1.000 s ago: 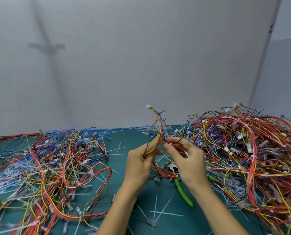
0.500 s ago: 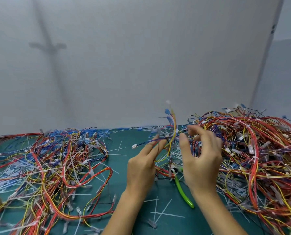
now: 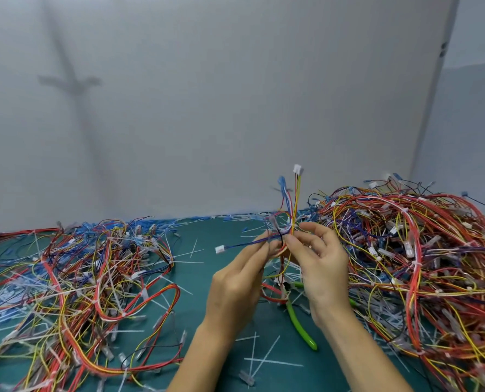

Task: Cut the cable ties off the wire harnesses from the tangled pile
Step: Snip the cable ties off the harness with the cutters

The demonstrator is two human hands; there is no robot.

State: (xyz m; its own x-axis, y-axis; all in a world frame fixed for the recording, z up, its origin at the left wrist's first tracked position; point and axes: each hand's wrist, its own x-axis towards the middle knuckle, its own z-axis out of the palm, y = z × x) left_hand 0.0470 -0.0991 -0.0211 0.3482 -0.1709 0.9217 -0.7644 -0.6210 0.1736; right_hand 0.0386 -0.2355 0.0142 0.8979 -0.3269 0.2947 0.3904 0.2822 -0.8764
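A small wire harness [image 3: 291, 210] of red, yellow, orange and blue wires stands upright between my hands, a white connector at its top and another at the end of a blue wire pointing left. My left hand [image 3: 238, 281] pinches it at the bundle, fingertips near a black tie. My right hand [image 3: 319, 264] pinches the same spot from the right, its other fingers spread loosely. Green-handled cutters [image 3: 302, 328] lie on the mat below my right hand, their head hidden under wires. The big tangled pile [image 3: 422, 264] fills the right side.
A second spread of harnesses [image 3: 74, 284] covers the left of the green mat [image 3: 224, 360]. Cut white cable ties [image 3: 264, 357] litter the mat between the piles. A grey wall stands close behind the table. A cardboard corner shows at the far left edge.
The harness has been turned upright and its wires fanned out. My right hand opened away, then came back to pinch the bundle beside my left fingertips.
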